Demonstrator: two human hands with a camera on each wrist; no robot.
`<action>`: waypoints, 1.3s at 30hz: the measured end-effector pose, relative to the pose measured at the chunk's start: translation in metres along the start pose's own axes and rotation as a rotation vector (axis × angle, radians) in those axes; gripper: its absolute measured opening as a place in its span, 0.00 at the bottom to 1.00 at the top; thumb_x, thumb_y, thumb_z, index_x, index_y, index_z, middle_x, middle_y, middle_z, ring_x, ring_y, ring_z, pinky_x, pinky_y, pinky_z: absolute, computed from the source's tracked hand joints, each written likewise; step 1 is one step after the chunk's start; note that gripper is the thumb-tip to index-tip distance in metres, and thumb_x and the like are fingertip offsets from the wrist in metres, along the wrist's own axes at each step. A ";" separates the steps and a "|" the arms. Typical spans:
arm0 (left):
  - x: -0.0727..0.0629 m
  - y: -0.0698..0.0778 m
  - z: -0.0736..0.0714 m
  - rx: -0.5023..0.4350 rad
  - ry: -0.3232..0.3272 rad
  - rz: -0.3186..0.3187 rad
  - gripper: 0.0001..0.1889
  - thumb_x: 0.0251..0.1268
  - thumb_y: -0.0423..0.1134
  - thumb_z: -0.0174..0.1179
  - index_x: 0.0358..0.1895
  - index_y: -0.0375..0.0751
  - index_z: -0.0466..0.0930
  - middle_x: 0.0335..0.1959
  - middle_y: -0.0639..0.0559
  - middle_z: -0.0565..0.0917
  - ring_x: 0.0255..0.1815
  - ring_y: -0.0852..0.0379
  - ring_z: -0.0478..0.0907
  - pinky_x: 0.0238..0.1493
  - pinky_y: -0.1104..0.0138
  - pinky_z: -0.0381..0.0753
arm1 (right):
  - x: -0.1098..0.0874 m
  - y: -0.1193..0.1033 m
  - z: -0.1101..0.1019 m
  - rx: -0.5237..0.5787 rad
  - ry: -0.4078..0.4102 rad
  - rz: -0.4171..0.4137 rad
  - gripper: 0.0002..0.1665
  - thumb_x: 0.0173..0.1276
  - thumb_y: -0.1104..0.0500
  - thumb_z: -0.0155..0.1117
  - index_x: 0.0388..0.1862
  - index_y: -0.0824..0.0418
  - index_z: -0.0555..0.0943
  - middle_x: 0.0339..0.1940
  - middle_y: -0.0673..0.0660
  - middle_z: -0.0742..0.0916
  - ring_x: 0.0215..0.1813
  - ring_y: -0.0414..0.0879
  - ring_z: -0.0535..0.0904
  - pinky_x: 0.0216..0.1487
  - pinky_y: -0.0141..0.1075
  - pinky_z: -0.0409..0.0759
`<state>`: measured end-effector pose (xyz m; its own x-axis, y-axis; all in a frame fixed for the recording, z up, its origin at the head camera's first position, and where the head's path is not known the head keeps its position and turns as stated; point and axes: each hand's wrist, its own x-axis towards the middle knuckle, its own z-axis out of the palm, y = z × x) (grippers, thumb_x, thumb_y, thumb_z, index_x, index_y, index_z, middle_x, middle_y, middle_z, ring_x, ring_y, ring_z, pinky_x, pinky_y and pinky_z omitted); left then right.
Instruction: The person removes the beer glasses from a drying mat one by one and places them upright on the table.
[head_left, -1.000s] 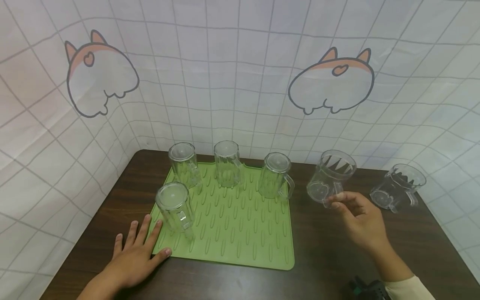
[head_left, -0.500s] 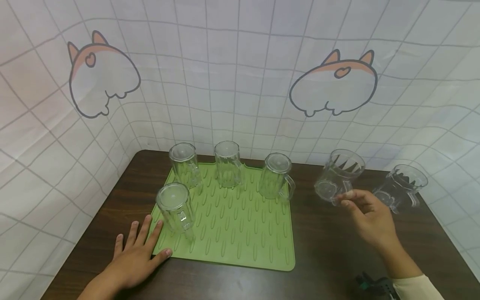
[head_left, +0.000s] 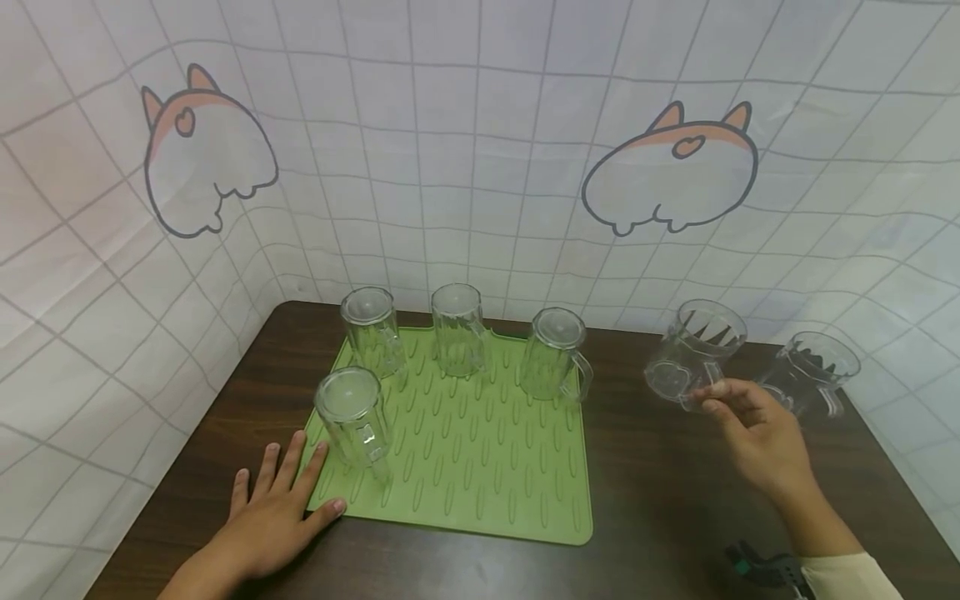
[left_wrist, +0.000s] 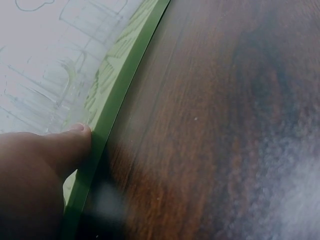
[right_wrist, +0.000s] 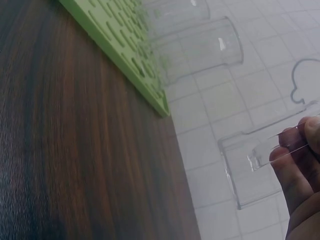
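Note:
My right hand pinches the handle of a clear mug, whose mouth faces up, to the right of the green ridged mat. The right wrist view shows the fingers and thumb on that handle. Just behind the hand, another clear mug stands mouth up, partly covered by it. With fingers spread, my left hand lies at the mat's front left corner, the thumb on its edge. Beside those fingers, a clear mug stands upside down on the mat.
Along the mat's back stand more upturned clear mugs: one at left, one in the middle and one at right. A dark strap-like device is at the right wrist. White gridded cloth borders the brown table.
The right hand has carried its mug to the right, away from the mat and closer to the other upright mug. My left hand stays in place.

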<state>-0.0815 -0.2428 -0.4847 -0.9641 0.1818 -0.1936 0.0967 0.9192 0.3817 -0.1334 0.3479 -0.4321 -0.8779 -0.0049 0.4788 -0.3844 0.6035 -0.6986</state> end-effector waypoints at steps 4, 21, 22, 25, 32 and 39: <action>-0.001 0.001 0.000 -0.002 0.007 0.004 0.50 0.71 0.74 0.45 0.84 0.44 0.46 0.83 0.35 0.33 0.79 0.24 0.28 0.64 0.24 0.21 | -0.001 0.003 -0.003 -0.001 0.002 0.003 0.09 0.73 0.72 0.64 0.50 0.68 0.78 0.46 0.39 0.88 0.48 0.27 0.81 0.49 0.17 0.75; -0.001 0.000 0.001 -0.007 0.010 0.005 0.50 0.72 0.74 0.45 0.84 0.44 0.46 0.83 0.35 0.33 0.79 0.24 0.27 0.64 0.25 0.21 | -0.007 0.015 -0.012 -0.051 -0.026 0.094 0.09 0.77 0.63 0.62 0.52 0.65 0.77 0.48 0.35 0.87 0.50 0.23 0.79 0.49 0.16 0.74; 0.000 0.000 0.001 -0.005 0.013 0.007 0.50 0.72 0.74 0.45 0.84 0.44 0.47 0.83 0.35 0.34 0.79 0.24 0.27 0.64 0.24 0.21 | -0.007 0.016 -0.012 -0.047 -0.017 0.088 0.09 0.77 0.64 0.63 0.51 0.66 0.77 0.47 0.35 0.87 0.50 0.23 0.79 0.49 0.16 0.74; 0.000 -0.001 0.001 -0.001 0.017 0.010 0.50 0.72 0.74 0.45 0.84 0.45 0.46 0.83 0.35 0.33 0.79 0.24 0.27 0.63 0.24 0.21 | -0.007 0.021 -0.011 -0.025 0.019 0.061 0.08 0.75 0.68 0.63 0.50 0.69 0.77 0.46 0.35 0.87 0.48 0.25 0.80 0.48 0.17 0.75; 0.001 -0.001 0.001 -0.005 0.022 0.015 0.50 0.72 0.74 0.46 0.84 0.45 0.47 0.84 0.36 0.33 0.79 0.23 0.27 0.63 0.24 0.21 | -0.007 0.030 -0.015 -0.038 0.044 0.031 0.08 0.74 0.70 0.63 0.49 0.70 0.77 0.45 0.36 0.87 0.48 0.25 0.80 0.47 0.17 0.74; 0.001 0.000 0.000 -0.006 0.014 0.009 0.50 0.71 0.75 0.45 0.84 0.45 0.46 0.83 0.35 0.33 0.79 0.23 0.28 0.63 0.24 0.21 | -0.009 0.043 -0.023 -0.070 0.023 0.058 0.08 0.75 0.69 0.63 0.50 0.68 0.77 0.46 0.34 0.87 0.48 0.23 0.79 0.47 0.16 0.73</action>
<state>-0.0824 -0.2431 -0.4852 -0.9665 0.1849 -0.1779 0.1037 0.9157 0.3883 -0.1356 0.3922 -0.4535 -0.8910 0.0492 0.4514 -0.3119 0.6562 -0.6871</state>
